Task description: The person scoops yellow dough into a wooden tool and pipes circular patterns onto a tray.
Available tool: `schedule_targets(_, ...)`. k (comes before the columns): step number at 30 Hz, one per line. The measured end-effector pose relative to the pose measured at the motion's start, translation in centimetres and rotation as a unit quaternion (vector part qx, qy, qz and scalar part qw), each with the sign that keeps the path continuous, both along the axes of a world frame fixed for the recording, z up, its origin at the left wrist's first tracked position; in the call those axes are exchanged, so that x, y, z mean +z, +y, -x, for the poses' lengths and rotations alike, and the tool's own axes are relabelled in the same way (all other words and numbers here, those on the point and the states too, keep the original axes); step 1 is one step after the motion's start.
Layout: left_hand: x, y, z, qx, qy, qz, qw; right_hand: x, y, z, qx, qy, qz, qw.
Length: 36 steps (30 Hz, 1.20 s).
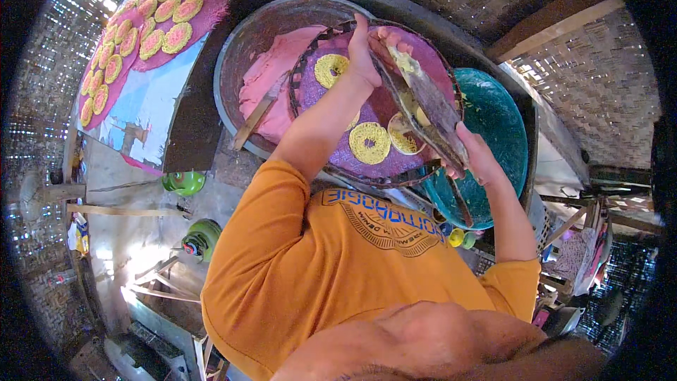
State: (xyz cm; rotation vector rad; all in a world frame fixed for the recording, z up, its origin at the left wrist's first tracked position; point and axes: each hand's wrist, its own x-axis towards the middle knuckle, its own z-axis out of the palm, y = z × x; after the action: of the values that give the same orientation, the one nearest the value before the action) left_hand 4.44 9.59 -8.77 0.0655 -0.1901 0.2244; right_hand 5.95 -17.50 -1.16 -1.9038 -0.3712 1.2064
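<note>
Both hands grip a long wooden press [423, 95] with two boards, smeared with pale yellow dough. My left hand [366, 58] wraps its upper end, and my right hand [477, 154] clasps the lower end. Beneath it lies a round woven tray [294, 96] lined with purple mesh cloth [333, 155]. Flat rings of yellow dough strands [369, 143] rest on the mesh; another yellow ring [331, 70] sits nearer the tray's far left side. A pale round rim [406, 134] with yellow strands inside shows beside the press, partly hidden by it.
A large basin [225, 84] of pink dough [264, 84] stands left, a wooden paddle [262, 111] across its edge. At right is a teal basin [497, 116]. Yellow-and-pink discs [177, 38] cover pink cloth on a table [153, 106]. A green gas cylinder [203, 241] stands lower left.
</note>
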Motion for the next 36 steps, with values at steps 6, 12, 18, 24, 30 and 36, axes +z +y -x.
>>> schedule_targets(6, -0.4, -0.9, -1.6, 0.011, 0.027, 0.030, 0.999, 1.3, 0.0, -0.3, -0.025, -0.136, 0.035, 0.990)
schedule_targets(12, -1.4, -3.2, -1.7, -0.002, 0.040, 0.063, 0.997, 2.4, -1.5, 0.1, -0.024, -0.145, 0.083, 0.986)
schedule_targets(18, -0.6, -4.1, 1.1, -0.003, 0.155, 0.052, 0.987, 1.7, -2.3, 1.7, -0.031, -0.115, 0.100, 0.988)
schedule_targets(24, 0.6, -2.1, 2.5, 0.042, 0.164, -0.006, 0.986, 0.4, -0.8, 2.8, -0.032, -0.099, 0.060, 0.993)
schedule_targets(30, 0.7, 0.0, 2.5, 0.091, -0.003, -0.319, 0.944, 0.7, 1.3, 1.9, -0.079, -0.151, -0.106, 0.980)
schedule_targets(36, 2.5, -3.6, 5.3, 0.227, 0.147, -0.731, 0.626, -0.9, 4.4, 2.1, -0.033, -0.409, -0.162, 0.897)
